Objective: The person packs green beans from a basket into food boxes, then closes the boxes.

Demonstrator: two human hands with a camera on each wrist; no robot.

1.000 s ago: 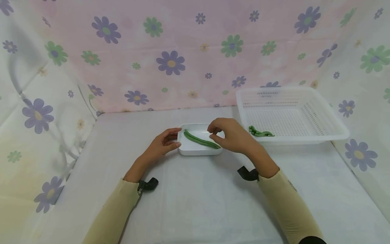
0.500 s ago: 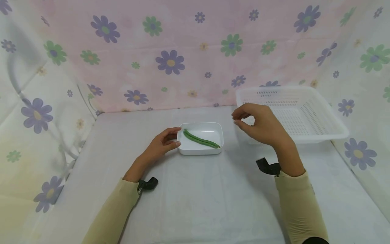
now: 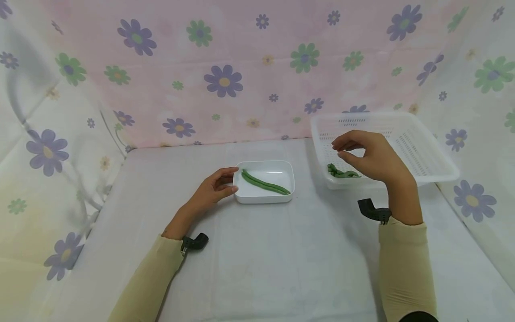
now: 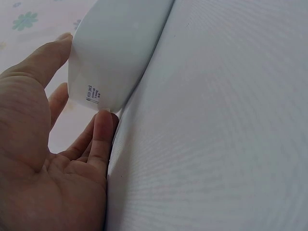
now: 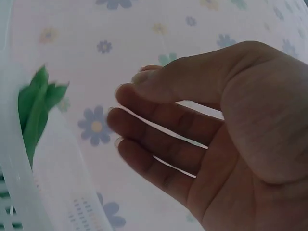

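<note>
A small white rectangular dish stands on the table, with long green beans lying slantwise in it. My left hand holds the dish's left end, thumb at the near corner and fingers at the far one. In the left wrist view the dish's side wall shows between thumb and fingers. My right hand hovers above the white basket, fingers loosely bent and thumb near the fingertips, holding nothing. Several green beans lie in the basket's near left corner; in the right wrist view their pods are left of the fingers.
The basket has perforated walls and sits at the table's back right, against the flowered cloth. A white cloth covers the table. Black devices are strapped at both wrists.
My right hand has left the dish's right side and moved right to above the basket. The beans in the dish stay put. My left hand has kept its place at the dish.
</note>
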